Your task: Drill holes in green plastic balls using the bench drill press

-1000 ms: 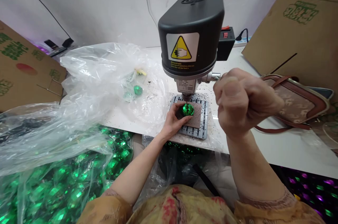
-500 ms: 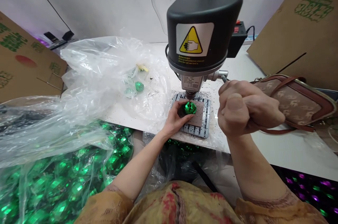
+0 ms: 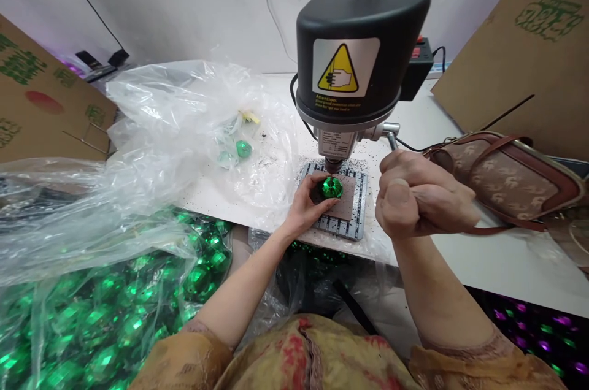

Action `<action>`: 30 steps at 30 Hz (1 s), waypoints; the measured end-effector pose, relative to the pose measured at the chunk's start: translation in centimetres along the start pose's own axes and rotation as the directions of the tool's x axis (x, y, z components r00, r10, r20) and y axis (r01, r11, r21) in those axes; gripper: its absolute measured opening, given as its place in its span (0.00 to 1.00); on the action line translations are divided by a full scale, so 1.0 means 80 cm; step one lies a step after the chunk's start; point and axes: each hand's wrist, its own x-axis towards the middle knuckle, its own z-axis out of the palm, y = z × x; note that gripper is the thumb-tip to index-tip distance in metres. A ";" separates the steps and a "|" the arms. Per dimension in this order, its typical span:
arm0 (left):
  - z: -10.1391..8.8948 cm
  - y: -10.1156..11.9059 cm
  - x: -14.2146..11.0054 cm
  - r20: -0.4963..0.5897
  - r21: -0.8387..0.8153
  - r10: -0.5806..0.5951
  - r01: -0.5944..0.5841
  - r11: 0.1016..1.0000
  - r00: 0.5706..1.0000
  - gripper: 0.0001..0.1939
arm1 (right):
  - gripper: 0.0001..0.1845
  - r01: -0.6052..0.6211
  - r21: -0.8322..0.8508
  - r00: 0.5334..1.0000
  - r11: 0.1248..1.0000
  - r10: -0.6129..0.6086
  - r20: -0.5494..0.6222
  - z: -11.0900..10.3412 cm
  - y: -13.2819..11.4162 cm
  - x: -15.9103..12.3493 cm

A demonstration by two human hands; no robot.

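My left hand (image 3: 309,203) grips a shiny green faceted ball (image 3: 332,187) between thumb and fingers. The ball rests on a brown board (image 3: 343,209) over the slotted metal base (image 3: 360,227) of a small drill press (image 3: 354,53). Right above the ball sits the drill chuck (image 3: 333,164); whether the bit touches the ball I cannot tell. My right hand (image 3: 421,197) is closed in a fist around the feed lever (image 3: 392,140) at the press's right side, its grip end hidden by the fingers.
Clear plastic bags (image 3: 161,126) lie on the left of the white table (image 3: 464,261), near a loose green ball (image 3: 243,149). Many green balls (image 3: 115,316) fill a bag at lower left. A handbag (image 3: 510,175) is at right. Cardboard boxes (image 3: 41,89) flank the table. Dark shavings surround the base.
My right hand has shifted slightly left, and more of the feed lever shows above it. The left hand stays on the green ball. The view has moved a little.
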 end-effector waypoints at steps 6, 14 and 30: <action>0.001 0.008 -0.001 -0.003 0.014 0.001 -0.001 1.000 1.000 0.25 | 0.22 -0.047 -0.060 0.999 0.997 0.047 0.000 0.002 -0.007 0.001; 0.012 0.033 -0.039 -0.252 0.285 0.112 -0.037 0.958 0.961 0.23 | 0.27 -0.367 -0.016 0.899 0.930 0.351 -0.261 0.037 0.005 0.081; -0.032 0.015 -0.161 0.498 0.379 0.239 -0.458 0.804 0.833 0.08 | 0.28 -0.336 0.115 0.896 0.935 0.355 -0.267 0.029 0.028 0.078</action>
